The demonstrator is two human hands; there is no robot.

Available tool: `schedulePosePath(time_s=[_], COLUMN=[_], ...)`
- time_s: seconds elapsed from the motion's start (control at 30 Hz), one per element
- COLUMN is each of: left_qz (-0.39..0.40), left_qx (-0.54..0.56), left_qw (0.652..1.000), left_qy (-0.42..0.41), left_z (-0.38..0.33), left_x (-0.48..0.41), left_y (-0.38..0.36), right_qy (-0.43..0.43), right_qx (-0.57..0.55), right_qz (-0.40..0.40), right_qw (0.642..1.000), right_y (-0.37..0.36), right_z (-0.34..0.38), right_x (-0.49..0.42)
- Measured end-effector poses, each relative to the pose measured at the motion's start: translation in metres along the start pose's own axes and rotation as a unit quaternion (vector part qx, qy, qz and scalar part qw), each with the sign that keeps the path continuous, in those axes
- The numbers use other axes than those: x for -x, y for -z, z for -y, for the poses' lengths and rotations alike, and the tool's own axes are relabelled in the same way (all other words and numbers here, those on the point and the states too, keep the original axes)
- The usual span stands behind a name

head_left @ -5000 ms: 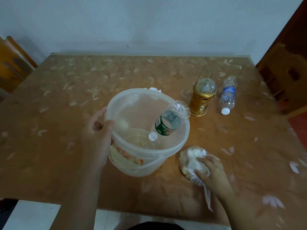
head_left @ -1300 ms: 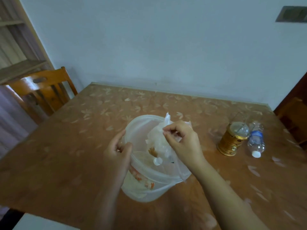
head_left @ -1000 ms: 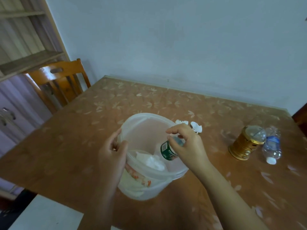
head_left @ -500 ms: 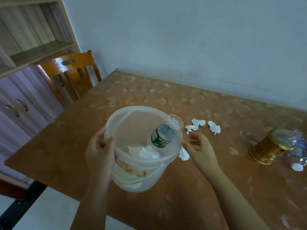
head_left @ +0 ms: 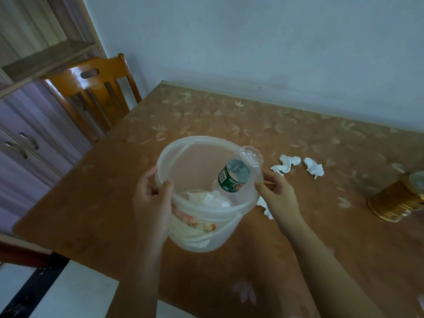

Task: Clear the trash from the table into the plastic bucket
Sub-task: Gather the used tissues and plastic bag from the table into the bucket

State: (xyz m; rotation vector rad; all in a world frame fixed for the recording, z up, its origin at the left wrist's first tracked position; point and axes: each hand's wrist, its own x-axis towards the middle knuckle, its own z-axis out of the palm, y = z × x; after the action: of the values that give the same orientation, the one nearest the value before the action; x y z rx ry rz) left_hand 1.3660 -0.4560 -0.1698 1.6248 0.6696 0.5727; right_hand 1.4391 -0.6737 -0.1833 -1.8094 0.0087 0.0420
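A translucent plastic bucket (head_left: 195,140) stands tilted near the table's front edge. Inside it a clear bottle with a green label (head_left: 234,176) leans neck down, beside a crumpled white bag (head_left: 210,199). My left hand (head_left: 151,198) grips the bucket's left rim. My right hand (head_left: 278,195) holds the right rim, thumb on the wall. Two crumpled white tissues (head_left: 286,164) (head_left: 313,168) lie on the table to the right of the bucket. A third tissue (head_left: 266,210) lies partly hidden behind my right hand.
A gold lantern (head_left: 394,203) stands at the right edge of view. The brown flower-patterned table (head_left: 206,115) meets the wall at the back. A wooden chair (head_left: 96,88) and a cabinet (head_left: 25,148) stand to the left.
The white bag went from my right hand into the bucket. My right hand then drew out to the right and now holds the rim. My left hand kept its grip.
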Motion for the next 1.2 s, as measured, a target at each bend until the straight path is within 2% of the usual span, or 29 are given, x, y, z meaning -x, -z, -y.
schedulePosePath(time_s=[0.3, 0.47, 0.53, 0.73, 0.93, 1.2], left_qz=[-0.060, -0.101, -0.109, -0.116, -0.122, -0.115], left_qx=[-0.004, -0.002, -0.008, -0.030, -0.018, -0.016], left_qw=[0.998, 0.994, 0.993, 0.991, 0.992, 0.992], left_qy=[-0.017, -0.034, -0.035, -0.054, -0.039, -0.043], left_z=[-0.013, -0.017, -0.017, -0.012, -0.009, -0.006], left_x=[-0.006, -0.009, -0.012, -0.015, -0.021, -0.027], left_y=[-0.038, -0.056, -0.059, -0.065, -0.068, -0.060], right_qy=[0.003, -0.023, -0.044, -0.069, -0.067, -0.075], right_qx=[-0.050, -0.043, -0.017, 0.166, 0.224, 0.272], right_qz=[0.041, 0.030, 0.025, 0.042, 0.081, 0.054], right_qw=[0.998, 0.998, 0.999, 0.983, 0.969, 0.958], right_y=[0.021, 0.036, 0.043, 0.051, 0.041, 0.031], right_z=[-0.007, -0.043, -0.067, -0.132, -0.158, -0.167], right_x=[-0.040, -0.058, -0.061, -0.065, -0.064, -0.063])
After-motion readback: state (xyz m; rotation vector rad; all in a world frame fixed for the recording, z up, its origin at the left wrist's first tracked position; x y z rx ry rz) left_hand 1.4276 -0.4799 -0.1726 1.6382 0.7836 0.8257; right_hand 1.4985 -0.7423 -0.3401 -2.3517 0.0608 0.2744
